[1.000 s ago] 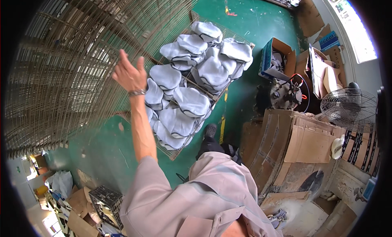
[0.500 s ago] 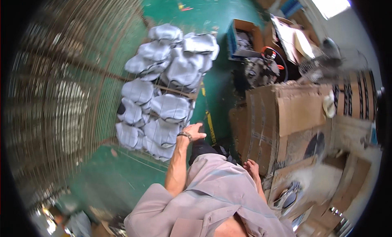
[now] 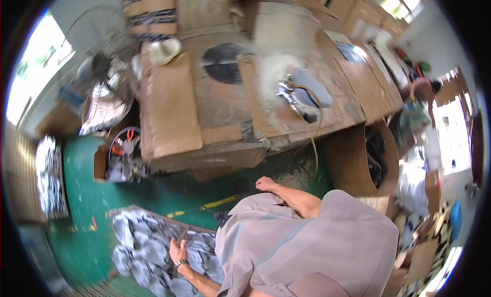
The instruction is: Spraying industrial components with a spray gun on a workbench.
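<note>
Evidently the body has swung to the right: half a second ago the grey pieces sat left of centre ahead; now they lie at lower left, heaped on a low frame on the green floor. Across the upper middle stands the cardboard-covered desk, which was off to the right.

Hands: left hand has its fingers parted, nothing gripped, over the grey pieces in view; contact cannot be told. Right hand is folded into a loose fist in front of the desk, apart from it; no object shows, though something small inside could not be ruled out.

On the desk: a shiny metal tool with a thin hose running over the front edge, just beside a grey-white pad. Fan to the left of the desk.

Reading (judgement): attention has passed from the pieces to the desk, with nothing visibly carried over. Some motion blur; fine detail uncertain.
</note>
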A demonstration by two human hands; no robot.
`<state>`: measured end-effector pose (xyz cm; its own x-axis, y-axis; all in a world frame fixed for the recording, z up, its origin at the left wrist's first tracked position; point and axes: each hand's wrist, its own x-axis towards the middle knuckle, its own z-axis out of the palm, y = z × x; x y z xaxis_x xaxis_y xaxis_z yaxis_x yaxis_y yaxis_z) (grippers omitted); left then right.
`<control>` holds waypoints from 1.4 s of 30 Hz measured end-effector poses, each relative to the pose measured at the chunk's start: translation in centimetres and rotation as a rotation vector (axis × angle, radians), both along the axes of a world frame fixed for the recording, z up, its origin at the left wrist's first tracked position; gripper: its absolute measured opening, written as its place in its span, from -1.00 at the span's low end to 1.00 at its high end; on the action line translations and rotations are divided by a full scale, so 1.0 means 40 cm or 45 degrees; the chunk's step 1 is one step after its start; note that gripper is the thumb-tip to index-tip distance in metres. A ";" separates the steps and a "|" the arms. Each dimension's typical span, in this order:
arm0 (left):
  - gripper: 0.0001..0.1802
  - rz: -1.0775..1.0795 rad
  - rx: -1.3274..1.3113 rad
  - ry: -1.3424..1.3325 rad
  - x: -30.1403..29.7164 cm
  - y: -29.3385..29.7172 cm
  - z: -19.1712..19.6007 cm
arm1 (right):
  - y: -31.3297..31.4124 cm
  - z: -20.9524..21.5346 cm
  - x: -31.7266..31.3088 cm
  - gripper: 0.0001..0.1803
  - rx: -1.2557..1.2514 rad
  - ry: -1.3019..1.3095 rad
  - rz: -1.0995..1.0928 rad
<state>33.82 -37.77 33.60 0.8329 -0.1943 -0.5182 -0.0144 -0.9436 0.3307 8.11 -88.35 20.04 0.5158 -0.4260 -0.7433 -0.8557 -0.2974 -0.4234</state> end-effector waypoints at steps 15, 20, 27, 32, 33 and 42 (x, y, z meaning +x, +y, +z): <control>-0.33 -0.360 -0.322 0.298 0.016 -0.675 -0.013 | -0.298 0.206 -0.026 -0.69 -0.500 -0.493 -0.404; -0.34 -0.535 -0.232 0.332 0.077 -0.710 -0.059 | -0.531 0.360 0.087 -0.78 -1.113 -0.579 -0.342; -0.34 -0.186 -0.329 0.197 0.121 -0.677 -0.026 | -0.904 0.374 0.210 -0.84 -1.507 -0.161 0.260; -0.33 0.036 -0.064 0.079 -0.057 -0.575 -0.009 | -1.033 0.281 0.216 -0.72 -1.749 0.324 0.988; -0.35 0.146 -0.056 0.072 -0.117 -0.558 -0.006 | -1.052 0.269 0.215 -0.63 -1.766 0.369 0.959; -0.32 0.782 -0.116 0.360 -0.693 -0.667 0.012 | -1.048 0.426 0.289 -0.39 -1.372 0.092 0.999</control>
